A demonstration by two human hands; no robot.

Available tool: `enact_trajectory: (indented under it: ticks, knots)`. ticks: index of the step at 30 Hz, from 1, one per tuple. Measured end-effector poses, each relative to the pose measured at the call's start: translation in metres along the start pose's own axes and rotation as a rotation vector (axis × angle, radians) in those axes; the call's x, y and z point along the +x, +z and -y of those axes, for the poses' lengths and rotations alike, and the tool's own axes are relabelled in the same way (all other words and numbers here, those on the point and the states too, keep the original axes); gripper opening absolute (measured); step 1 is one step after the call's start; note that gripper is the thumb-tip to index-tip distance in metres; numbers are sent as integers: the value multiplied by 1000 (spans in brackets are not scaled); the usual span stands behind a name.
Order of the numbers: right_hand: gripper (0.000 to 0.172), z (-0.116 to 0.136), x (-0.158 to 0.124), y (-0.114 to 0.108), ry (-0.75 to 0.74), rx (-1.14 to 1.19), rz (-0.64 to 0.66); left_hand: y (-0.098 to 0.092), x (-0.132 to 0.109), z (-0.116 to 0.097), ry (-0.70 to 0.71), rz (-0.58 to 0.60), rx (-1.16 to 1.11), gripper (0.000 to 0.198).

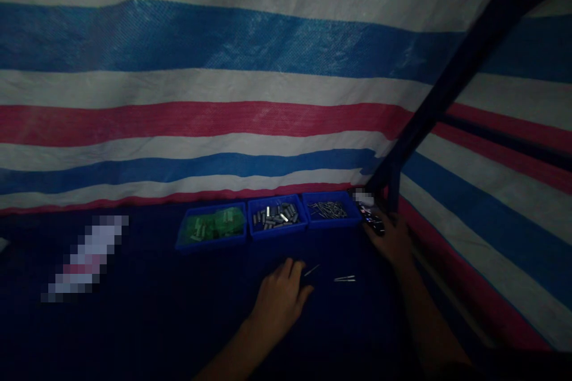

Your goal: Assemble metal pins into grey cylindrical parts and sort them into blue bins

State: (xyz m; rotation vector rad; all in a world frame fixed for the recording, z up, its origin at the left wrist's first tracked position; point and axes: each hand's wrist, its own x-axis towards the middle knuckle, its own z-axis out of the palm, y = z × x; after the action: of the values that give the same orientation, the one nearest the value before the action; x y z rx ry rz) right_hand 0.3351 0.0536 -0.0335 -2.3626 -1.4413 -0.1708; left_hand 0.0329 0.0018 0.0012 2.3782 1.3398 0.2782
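In the head view my left hand [282, 289] rests low over the dark blue tabletop, fingers bent, with a gap between thumb and index finger. Just beyond its fingertips lies a thin metal pin [311, 270]. To the right of that, a few similar pins [344, 278] lie together on the table. My right hand [393, 237] is at the far right corner, its thumb and fingers around the near end of a dark phone [373, 219] with small bright spots on its screen. Dim light partly hides the fingers of my right hand.
Three blue bins stand in a row: one with a green bag [218, 223], one with short metal cylinders [276, 214], one with metal pins [329, 209]. A blurred-out pale item [92, 256] lies left. Striped sheeting [223, 119] and a dark frame post [440, 95] bound the table.
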Motion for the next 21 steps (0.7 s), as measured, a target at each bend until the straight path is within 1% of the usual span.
enact_trajectory:
  ticks: [3, 5, 7, 9, 11, 12, 13, 14, 16, 17, 19, 21]
  knots:
    - [48, 2, -1, -2, 12, -19, 21, 3, 3, 1, -17, 24, 61, 15]
    - [49, 2, 0, -5, 17, 7, -19, 3, 3, 2, -24, 11, 56, 17]
    - [49, 3, 1, -10, 27, 53, -117, 1, 2, 2, -31, -3, 23, 17]
    - [45, 10, -1, -17, 18, 119, -259, 0, 1, 0, -42, -22, 4, 14]
    - [37, 28, -9, -25, -75, 218, -388, 0, 1, -3, -58, -42, 33, 17]
    - [32, 41, -16, -28, -163, 279, -426, 0, 1, -5, -60, -46, 64, 18]
    - [26, 56, -25, -30, -297, 350, -424, 2, 1, -6, -59, -46, 101, 17]
    - [19, 73, -35, -31, -454, 422, -380, 4, 1, -7, -55, -46, 139, 17]
    - [10, 105, -58, -30, -763, 545, -209, 8, 2, -8, -41, -48, 197, 23]
    - [9, 119, -68, -29, -866, 595, -149, 10, 2, -8, -40, -51, 213, 28]
    - [8, 138, -83, -26, -959, 667, -79, 12, 3, -8, -45, -57, 215, 37]
    - [9, 145, -90, -23, -938, 728, -34, 12, 4, -10, -52, -75, 183, 39]
